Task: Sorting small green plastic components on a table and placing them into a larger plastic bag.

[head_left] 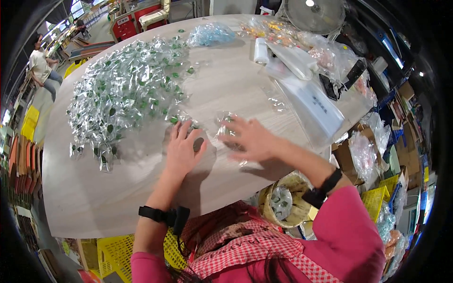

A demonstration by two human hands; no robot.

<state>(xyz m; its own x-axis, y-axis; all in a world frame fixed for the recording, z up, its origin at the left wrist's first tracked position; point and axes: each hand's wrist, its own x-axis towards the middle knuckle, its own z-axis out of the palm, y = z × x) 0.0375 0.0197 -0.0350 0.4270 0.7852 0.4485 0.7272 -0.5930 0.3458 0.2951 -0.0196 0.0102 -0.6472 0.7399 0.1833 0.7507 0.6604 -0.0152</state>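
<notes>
A broad heap of small clear plastic packets (122, 89) with dark green pieces inside covers the left part of the table (141, 193). At the near right edge of that heap, my left hand (183, 152) is spread, palm down, with its fingertips at a few packets (181, 118). My right hand (255, 140) hovers or rests over another small group of packets (225, 121), its fingers apart and slightly blurred. Part of that group is hidden beneath the fingers, so contact is unclear.
At the back lie light blue packets (210, 34) and orange ones (266, 29). To the right are clear plastic bags (314, 106), a white bottle (260, 51), a phone (328, 87) and a fan (315, 14). A basket (265, 200) stands below the table's near edge.
</notes>
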